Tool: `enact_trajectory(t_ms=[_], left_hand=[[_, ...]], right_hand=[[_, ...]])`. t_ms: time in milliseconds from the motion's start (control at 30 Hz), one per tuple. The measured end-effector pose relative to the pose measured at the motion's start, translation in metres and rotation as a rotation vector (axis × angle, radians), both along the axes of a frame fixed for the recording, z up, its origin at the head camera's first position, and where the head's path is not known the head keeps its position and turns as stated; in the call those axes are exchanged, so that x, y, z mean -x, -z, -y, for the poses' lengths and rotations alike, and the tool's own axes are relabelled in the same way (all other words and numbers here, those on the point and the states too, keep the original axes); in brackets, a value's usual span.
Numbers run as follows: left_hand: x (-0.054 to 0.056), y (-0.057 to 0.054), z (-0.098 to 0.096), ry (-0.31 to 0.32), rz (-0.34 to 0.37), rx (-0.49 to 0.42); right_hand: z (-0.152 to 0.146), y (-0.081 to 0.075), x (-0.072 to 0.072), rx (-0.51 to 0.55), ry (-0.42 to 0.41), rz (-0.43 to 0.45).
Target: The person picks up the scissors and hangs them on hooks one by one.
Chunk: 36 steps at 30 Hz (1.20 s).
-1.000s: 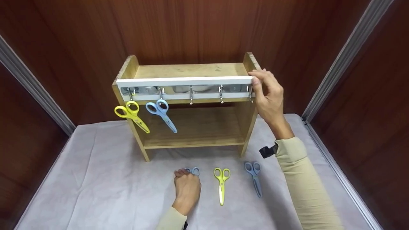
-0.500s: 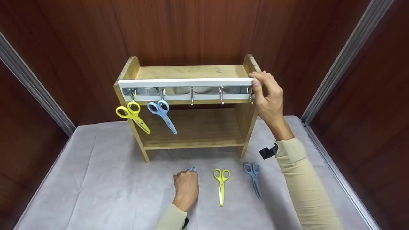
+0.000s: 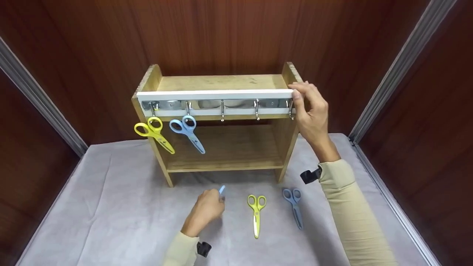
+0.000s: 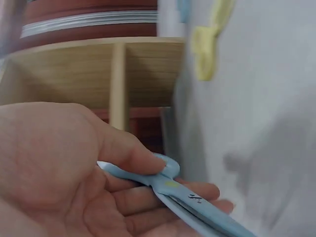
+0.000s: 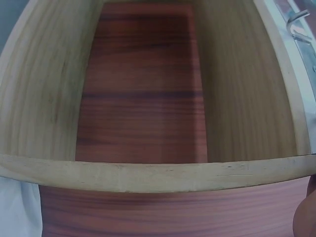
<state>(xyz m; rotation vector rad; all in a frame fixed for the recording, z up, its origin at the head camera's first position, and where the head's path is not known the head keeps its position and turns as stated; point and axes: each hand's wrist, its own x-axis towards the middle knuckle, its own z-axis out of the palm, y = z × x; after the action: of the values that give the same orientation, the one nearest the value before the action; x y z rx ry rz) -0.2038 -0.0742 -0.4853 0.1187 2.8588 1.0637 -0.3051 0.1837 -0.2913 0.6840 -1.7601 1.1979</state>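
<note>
My left hand (image 3: 207, 207) pinches a pair of light blue scissors (image 4: 173, 186) between thumb and fingers, just above the cloth; the left wrist view shows the thumb across the handles. With my right hand (image 3: 312, 114) I hold the right end of a white hook rail (image 3: 214, 94), which runs along the front of a wooden shelf (image 3: 221, 168). Yellow scissors (image 3: 155, 135) hang from the leftmost hook, and blue scissors (image 3: 187, 133) from the one beside it. On the cloth lie another yellow pair of scissors (image 3: 256, 216) and a blue pair of scissors (image 3: 293, 207).
Three bare metal hooks (image 3: 222, 111) line the middle and right of the rail. A pale cloth (image 3: 122, 207) covers the table. Dark wood panels (image 3: 229, 33) with metal edge strips (image 3: 391, 74) enclose the back and sides.
My left hand has picked the blue scissors up from the cloth, turned, and shifted slightly left and up. The right hand stays at the rail's end.
</note>
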Motion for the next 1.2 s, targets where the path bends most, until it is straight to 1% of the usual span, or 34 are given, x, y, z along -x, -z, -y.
enact_trajectory(t_ms=[33, 100, 267, 333, 400, 533, 600, 700, 800, 900, 1067, 1200], left_hand=[[0.001, -0.004, 0.002, 0.005, 0.020, -0.027], [0.002, -0.010, 0.007, 0.016, 0.034, -0.068], [0.003, -0.022, 0.017, 0.039, 0.015, -0.126], [0.004, -0.027, 0.021, 0.048, 0.018, -0.159], [0.005, -0.033, 0.024, 0.060, 0.035, -0.215], [0.007, -0.044, 0.027, 0.077, 0.092, -0.356], [0.007, -0.049, 0.028, 0.081, 0.107, -0.414], [0.009, -0.057, 0.029, 0.085, 0.115, -0.470], [0.010, -0.064, 0.029, 0.094, 0.116, -0.506], [0.011, -0.069, 0.030, 0.123, 0.115, -0.545], [0.010, -0.080, 0.033, 0.199, 0.118, -0.645], [0.010, -0.091, 0.034, 0.238, 0.125, -0.675]], right_hand=[[0.000, 0.000, 0.000, 0.000, 0.001, -0.002], [0.000, 0.000, 0.000, 0.002, 0.003, -0.003], [0.001, 0.002, 0.000, 0.003, -0.007, 0.003], [0.001, 0.003, 0.000, 0.003, -0.012, 0.001], [0.001, 0.003, 0.000, 0.005, -0.014, 0.000], [0.000, 0.002, 0.000, 0.002, -0.004, -0.002], [0.000, 0.002, 0.000, 0.000, -0.001, -0.001], [0.001, 0.001, 0.001, -0.004, -0.001, 0.000], [0.001, 0.001, 0.001, -0.004, -0.006, 0.000], [0.001, 0.001, 0.001, -0.001, -0.009, -0.005], [0.001, 0.001, 0.001, -0.001, -0.001, -0.009], [0.000, 0.002, 0.002, -0.001, -0.001, -0.005]])
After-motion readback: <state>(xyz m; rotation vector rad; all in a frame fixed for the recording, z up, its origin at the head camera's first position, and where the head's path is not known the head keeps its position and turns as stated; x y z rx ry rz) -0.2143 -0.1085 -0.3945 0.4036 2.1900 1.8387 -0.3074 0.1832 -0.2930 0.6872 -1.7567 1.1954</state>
